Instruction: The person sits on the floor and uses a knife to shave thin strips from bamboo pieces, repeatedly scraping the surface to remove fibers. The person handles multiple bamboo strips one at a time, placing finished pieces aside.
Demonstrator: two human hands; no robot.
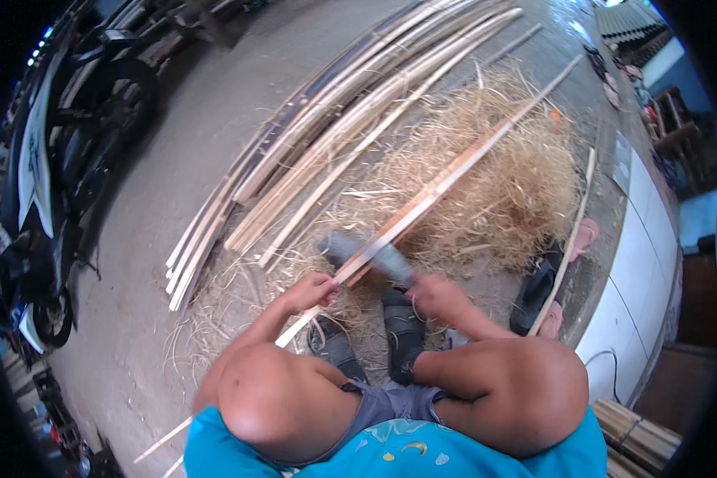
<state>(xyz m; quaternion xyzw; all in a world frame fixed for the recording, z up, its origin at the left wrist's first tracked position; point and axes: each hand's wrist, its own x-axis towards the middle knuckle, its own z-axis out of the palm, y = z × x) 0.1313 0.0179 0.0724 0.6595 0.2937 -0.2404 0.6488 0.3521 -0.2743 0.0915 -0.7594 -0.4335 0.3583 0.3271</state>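
My left hand [314, 291] is closed around a long pale bamboo strip [438, 189], which slants from beside my left knee up to the far right. Under the strip lies a browner length of bamboo or wood [462, 163]. My right hand [440, 296] grips a wide-bladed knife [391, 262], its grey blade smeared by motion. The blade crosses the strip just beyond my left fingers; whether it cuts into it I cannot tell. My dark shoes [405, 331] are close below the knife.
A big heap of curly shavings [518, 183] spreads ahead on the right. Long bamboo strips [334, 131] lie in bundles to its left. A motorcycle [95, 119] stands at far left. Pink sandals [585, 237] and a white tiled step [625, 295] are on the right.
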